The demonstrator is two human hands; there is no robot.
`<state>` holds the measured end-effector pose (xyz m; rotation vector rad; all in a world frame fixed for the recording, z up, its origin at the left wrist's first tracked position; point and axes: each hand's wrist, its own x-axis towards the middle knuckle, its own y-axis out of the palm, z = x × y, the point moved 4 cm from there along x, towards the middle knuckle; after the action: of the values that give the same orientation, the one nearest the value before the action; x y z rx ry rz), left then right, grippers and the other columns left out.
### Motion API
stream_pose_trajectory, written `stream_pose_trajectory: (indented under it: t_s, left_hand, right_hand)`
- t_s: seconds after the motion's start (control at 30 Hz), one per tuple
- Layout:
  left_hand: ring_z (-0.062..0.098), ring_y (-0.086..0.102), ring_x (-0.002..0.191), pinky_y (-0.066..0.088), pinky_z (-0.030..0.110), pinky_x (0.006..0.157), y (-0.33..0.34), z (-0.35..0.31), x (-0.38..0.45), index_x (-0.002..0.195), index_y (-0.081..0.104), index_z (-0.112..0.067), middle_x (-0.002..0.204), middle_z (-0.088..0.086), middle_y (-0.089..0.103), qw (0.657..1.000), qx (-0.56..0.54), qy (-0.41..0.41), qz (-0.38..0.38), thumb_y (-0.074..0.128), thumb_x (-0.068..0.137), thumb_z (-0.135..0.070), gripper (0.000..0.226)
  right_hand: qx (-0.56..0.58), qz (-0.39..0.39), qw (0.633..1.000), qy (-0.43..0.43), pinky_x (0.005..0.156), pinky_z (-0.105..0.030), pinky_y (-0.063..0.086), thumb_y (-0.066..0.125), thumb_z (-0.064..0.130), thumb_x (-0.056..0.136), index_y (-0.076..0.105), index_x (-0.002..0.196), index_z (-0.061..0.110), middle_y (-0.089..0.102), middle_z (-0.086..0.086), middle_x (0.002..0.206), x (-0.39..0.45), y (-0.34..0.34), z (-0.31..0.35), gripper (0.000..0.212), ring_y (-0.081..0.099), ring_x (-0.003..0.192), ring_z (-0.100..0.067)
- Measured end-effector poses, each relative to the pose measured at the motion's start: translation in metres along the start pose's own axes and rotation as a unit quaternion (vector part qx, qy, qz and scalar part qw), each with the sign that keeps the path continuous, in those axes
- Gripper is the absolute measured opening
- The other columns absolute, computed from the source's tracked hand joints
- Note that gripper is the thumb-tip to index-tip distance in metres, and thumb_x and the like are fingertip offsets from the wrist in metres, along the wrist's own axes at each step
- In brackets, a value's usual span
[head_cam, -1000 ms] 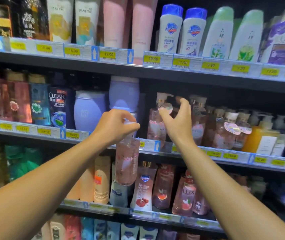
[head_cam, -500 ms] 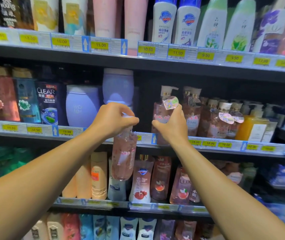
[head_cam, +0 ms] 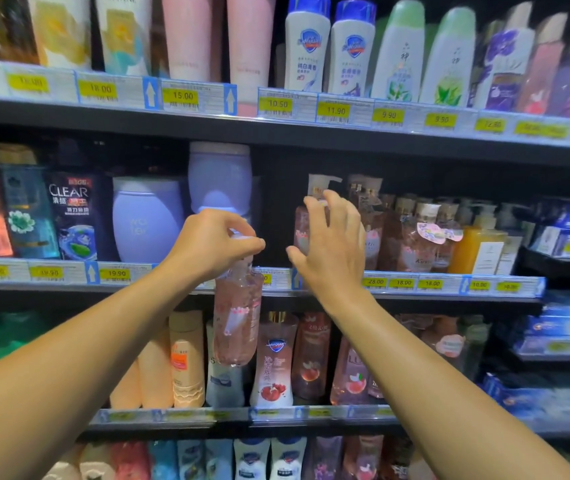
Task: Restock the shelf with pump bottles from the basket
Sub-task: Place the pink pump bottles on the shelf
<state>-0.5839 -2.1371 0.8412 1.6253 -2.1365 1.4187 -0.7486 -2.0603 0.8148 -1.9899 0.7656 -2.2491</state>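
Observation:
My left hand (head_cam: 214,244) grips the pump top of a clear pink pump bottle (head_cam: 238,320), which hangs upright in front of the middle shelf's edge (head_cam: 415,296). My right hand (head_cam: 335,251) is raised to its right with fingers spread and loose, just in front of a pink pump bottle (head_cam: 320,183) standing at the left end of a row of similar pump bottles (head_cam: 415,233) on that shelf. I cannot tell whether its fingertips touch this bottle. A dark gap (head_cam: 276,220) lies on the shelf between the two hands. No basket shows.
Lilac containers (head_cam: 148,220) stand left of the gap, then a dark CLEAR bottle (head_cam: 72,216). An orange pump bottle (head_cam: 477,244) ends the row at the right. Shelves above and below are packed with bottles. Price tags (head_cam: 375,282) line the shelf edges.
My right hand held the shelf bottle half a second ago and has now opened its fingers. My left hand keeps the hanging bottle at about the same spot.

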Motion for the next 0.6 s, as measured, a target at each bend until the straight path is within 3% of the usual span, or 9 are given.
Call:
stream_pose_trajectory:
  t_s: [0.2, 0.47, 0.6]
  left_hand:
    - [0.008, 0.062, 0.074, 0.044, 0.017, 0.060, -0.003, 0.003, -0.002, 0.069, 0.074, -0.025, 0.078, -0.006, 0.072, 1.000, -0.004, -0.004, -0.003, 0.074, 0.078, -0.030, 0.010]
    - [0.008, 0.061, 0.069, 0.043, 0.019, 0.060, -0.003, 0.002, -0.003, 0.072, 0.075, -0.025, 0.071, -0.011, 0.069, 1.000, -0.016, 0.001, 0.004, 0.074, 0.077, -0.032, 0.008]
    - [0.006, 0.060, 0.066, 0.043, 0.021, 0.060, -0.003, 0.005, -0.001, 0.069, 0.073, -0.027, 0.067, -0.012, 0.068, 1.000, -0.017, -0.001, 0.006, 0.074, 0.077, -0.032, 0.010]
  right_hand:
    - [-0.057, 0.033, 0.998, -0.001, 0.099, -0.041, 0.039, 0.076, 0.028, 0.070, 0.046, 0.132, 0.018, 0.045, -0.005, 0.138, -0.001, 0.019, -0.004, 0.070, 0.040, 0.124, -0.029]
    - [-0.088, 0.062, 0.994, -0.013, 0.090, -0.039, 0.042, 0.081, 0.033, 0.068, 0.048, 0.125, 0.015, 0.049, -0.008, 0.125, 0.011, 0.026, -0.010, 0.068, 0.046, 0.110, -0.029]
    - [-0.077, 0.045, 0.996, -0.027, 0.098, -0.044, 0.037, 0.080, 0.033, 0.069, 0.049, 0.128, 0.015, 0.044, -0.011, 0.136, 0.010, 0.021, -0.015, 0.069, 0.040, 0.120, -0.033]
